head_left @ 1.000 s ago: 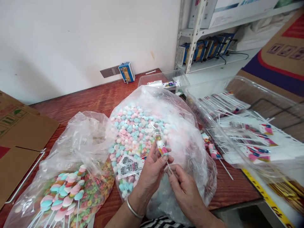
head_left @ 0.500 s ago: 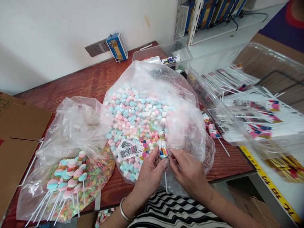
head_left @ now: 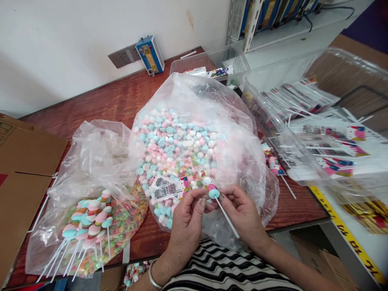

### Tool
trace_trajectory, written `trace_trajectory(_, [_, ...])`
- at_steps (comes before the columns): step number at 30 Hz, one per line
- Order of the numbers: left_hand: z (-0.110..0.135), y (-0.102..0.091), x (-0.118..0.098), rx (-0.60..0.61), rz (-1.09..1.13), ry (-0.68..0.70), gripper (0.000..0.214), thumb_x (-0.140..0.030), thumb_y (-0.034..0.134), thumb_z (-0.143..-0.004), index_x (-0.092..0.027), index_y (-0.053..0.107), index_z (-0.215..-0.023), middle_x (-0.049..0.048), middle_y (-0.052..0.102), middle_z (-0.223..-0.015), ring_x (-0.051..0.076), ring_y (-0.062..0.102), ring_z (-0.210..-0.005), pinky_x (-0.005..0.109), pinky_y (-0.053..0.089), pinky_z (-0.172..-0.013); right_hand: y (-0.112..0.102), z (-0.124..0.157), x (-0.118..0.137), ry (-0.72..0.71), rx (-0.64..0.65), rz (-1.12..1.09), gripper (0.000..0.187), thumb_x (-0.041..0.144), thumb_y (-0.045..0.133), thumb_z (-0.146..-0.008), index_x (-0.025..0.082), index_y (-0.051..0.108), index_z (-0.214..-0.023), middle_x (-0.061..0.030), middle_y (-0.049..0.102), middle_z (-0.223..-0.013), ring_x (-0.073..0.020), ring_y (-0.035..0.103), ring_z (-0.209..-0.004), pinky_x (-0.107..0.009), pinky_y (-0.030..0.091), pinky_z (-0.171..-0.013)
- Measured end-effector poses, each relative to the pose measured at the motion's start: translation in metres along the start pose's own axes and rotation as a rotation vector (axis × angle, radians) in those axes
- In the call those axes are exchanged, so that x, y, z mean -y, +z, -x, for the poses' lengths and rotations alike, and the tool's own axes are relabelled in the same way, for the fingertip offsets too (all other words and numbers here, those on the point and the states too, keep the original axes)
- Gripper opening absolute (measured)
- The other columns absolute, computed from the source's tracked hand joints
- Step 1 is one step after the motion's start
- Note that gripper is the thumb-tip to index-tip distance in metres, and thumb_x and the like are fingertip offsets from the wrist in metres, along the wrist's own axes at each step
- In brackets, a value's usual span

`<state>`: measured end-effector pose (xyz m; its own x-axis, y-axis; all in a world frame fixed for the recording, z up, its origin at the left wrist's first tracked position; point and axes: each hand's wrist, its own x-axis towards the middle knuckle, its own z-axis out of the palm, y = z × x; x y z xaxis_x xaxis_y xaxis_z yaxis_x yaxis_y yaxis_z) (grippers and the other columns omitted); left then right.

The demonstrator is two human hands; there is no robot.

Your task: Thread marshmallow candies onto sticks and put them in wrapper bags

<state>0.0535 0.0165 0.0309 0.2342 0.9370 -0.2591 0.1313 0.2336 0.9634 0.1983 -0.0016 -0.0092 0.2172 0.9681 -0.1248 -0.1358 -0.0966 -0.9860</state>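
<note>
Between my hands is a marshmallow lollipop (head_left: 213, 192) in a printed clear wrapper, its blue end towards me and its white stick slanting down to the right. My left hand (head_left: 187, 216) is closed, with thumb and fingers pinching at the left of the candy; the fingertips are partly hidden. From the other side my right hand (head_left: 245, 214) pinches the wrapper near the blue marshmallow. Below them lies a big clear bag (head_left: 242, 161) of pink, white and blue marshmallows (head_left: 169, 130). Flat printed wrappers (head_left: 165, 189) rest on it, left of the lollipop.
At left, unwrapped marshmallow sticks (head_left: 87, 220) lie on a bag of gummy rings (head_left: 129, 222), beside a cardboard box (head_left: 30, 153). A clear bin (head_left: 291, 149) with wrappers and sticks stands at right. Wrapped lollipops (head_left: 274, 163) lie beside it. A blue device (head_left: 150, 54) leans by the wall sockets.
The lollipop has turned: its stick pointed straight down and now slants to the lower right, with the blue end facing me. My hands have shifted their hold around it.
</note>
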Motion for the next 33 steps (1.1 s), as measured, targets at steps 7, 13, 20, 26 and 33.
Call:
trace_trajectory(7, [-0.003, 0.002, 0.016, -0.019, -0.025, -0.043, 0.015, -0.025, 0.061, -0.086, -0.018, 0.054, -0.098, 0.0045, 0.066, -0.089, 0.016, 0.067, -0.075, 0.030, 0.054, -0.070, -0.001, 0.005, -0.005, 0.268, 0.119, -0.169, 0.031, 0.048, 0.070, -0.080, 0.019, 0.060, -0.081, -0.0024, 0.072, -0.072, -0.0175, 0.068, -0.065, -0.032, 0.057, -0.066])
trace_trajectory(13, [-0.004, 0.001, 0.017, -0.032, -0.074, -0.031, 0.014, -0.022, 0.061, -0.084, -0.017, 0.059, -0.096, 0.0051, 0.069, -0.084, 0.016, 0.066, -0.074, 0.028, 0.053, -0.069, -0.004, 0.007, -0.009, 0.330, 0.182, -0.106, 0.031, 0.048, 0.070, -0.080, 0.019, 0.060, -0.080, -0.0014, 0.070, -0.066, -0.0170, 0.066, -0.059, -0.030, 0.054, -0.062])
trace_trajectory(20, [-0.003, -0.004, 0.019, -0.060, -0.351, 0.121, 0.015, -0.018, 0.059, -0.085, -0.018, 0.066, -0.098, 0.0049, 0.072, -0.089, 0.015, 0.067, -0.077, 0.026, 0.055, -0.071, -0.005, 0.010, -0.008, 0.155, 0.185, 0.183, 0.016, 0.034, 0.059, -0.087, 0.019, 0.060, -0.080, -0.0004, 0.068, -0.068, -0.0174, 0.067, -0.064, -0.028, 0.053, -0.061])
trace_trajectory(26, [0.000, -0.008, 0.017, -0.044, -0.501, 0.210, 0.017, -0.016, 0.058, -0.085, -0.020, 0.069, -0.097, 0.0040, 0.073, -0.088, 0.015, 0.066, -0.075, 0.025, 0.052, -0.069, -0.011, 0.013, -0.005, -0.119, 0.197, 0.592, 0.015, 0.027, 0.050, -0.092, 0.020, 0.060, -0.085, -0.0020, 0.069, -0.072, -0.0179, 0.065, -0.063, -0.028, 0.049, -0.058])
trace_trajectory(33, [0.001, -0.010, 0.019, -0.059, -0.567, 0.245, 0.022, -0.012, 0.057, -0.082, -0.022, 0.070, -0.096, 0.0029, 0.073, -0.086, 0.015, 0.064, -0.074, 0.026, 0.048, -0.068, -0.012, 0.014, -0.004, -0.436, 0.184, 0.947, 0.024, 0.023, 0.044, -0.096, 0.018, 0.061, -0.080, -0.0028, 0.065, -0.061, -0.0174, 0.060, -0.055, -0.027, 0.039, -0.055])
